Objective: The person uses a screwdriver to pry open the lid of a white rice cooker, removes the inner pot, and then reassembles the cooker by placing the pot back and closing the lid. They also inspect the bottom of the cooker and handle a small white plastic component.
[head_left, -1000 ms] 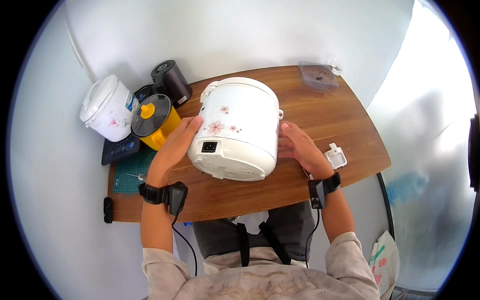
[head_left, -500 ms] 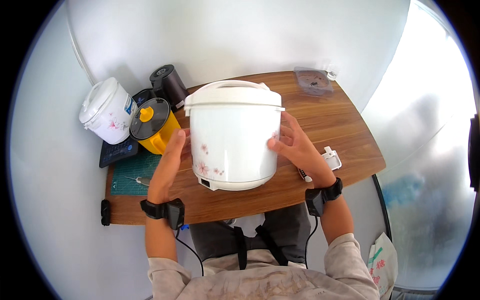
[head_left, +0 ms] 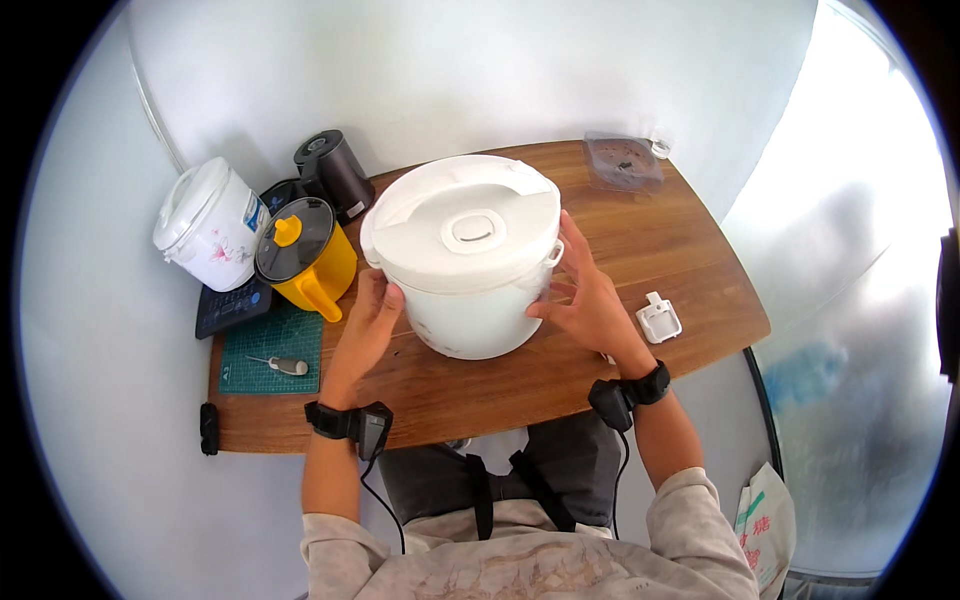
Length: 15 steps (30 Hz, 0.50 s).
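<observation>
A white rice cooker [head_left: 465, 310] with a broad pale lid and a faint floral print stands between my two hands at the middle of the wooden table. My left hand [head_left: 372, 322] grips its left side, thumb on the front of the body. On the opposite side, my right hand [head_left: 585, 295] holds the body with the fingers spread around it, just below the side lug. The lid is down, and its top with an oval centre piece faces up. Whether the base rests fully on the table, I cannot tell. A small white plastic part [head_left: 659, 318] lies right of my right hand.
On the left stand a second white rice cooker [head_left: 210, 235], a yellow pot [head_left: 320, 275] with a dark lid, and a dark kettle [head_left: 340, 178]. A screwdriver [head_left: 288, 367] lies on a green cutting mat [head_left: 240, 372]. A clear plastic tray [head_left: 625, 165] sits at the back right.
The rice cooker has tipped so its lid top now shows and its front base edge is hidden. My left hand has moved slightly right and down with it.
</observation>
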Each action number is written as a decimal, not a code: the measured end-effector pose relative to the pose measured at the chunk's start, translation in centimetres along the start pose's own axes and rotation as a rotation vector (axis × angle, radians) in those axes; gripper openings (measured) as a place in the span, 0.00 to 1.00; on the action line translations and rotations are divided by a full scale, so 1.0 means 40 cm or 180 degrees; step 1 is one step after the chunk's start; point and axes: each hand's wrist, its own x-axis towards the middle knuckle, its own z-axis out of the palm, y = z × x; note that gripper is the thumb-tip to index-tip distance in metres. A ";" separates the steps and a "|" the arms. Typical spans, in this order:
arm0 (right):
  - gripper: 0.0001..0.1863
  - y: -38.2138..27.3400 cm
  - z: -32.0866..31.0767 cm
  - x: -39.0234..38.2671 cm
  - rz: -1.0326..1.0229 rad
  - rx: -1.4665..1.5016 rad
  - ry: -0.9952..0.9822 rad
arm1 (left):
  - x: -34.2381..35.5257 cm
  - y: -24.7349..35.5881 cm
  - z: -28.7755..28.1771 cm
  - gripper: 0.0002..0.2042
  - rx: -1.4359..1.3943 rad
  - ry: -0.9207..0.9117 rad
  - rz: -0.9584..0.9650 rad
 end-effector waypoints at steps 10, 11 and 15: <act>0.50 -0.017 -0.062 0.060 0.0198 -0.1157 0.0208 | -0.144 0.037 0.076 0.31 0.0215 -0.0093 -0.0098; 0.46 -0.018 -0.062 0.066 0.0159 -0.1269 0.0356 | -0.161 0.043 0.087 0.33 0.0315 -0.0178 -0.0023; 0.31 0.003 -0.039 0.120 -0.0422 -0.1775 0.0760 | -0.217 0.089 0.139 0.40 0.0829 -0.0775 0.0504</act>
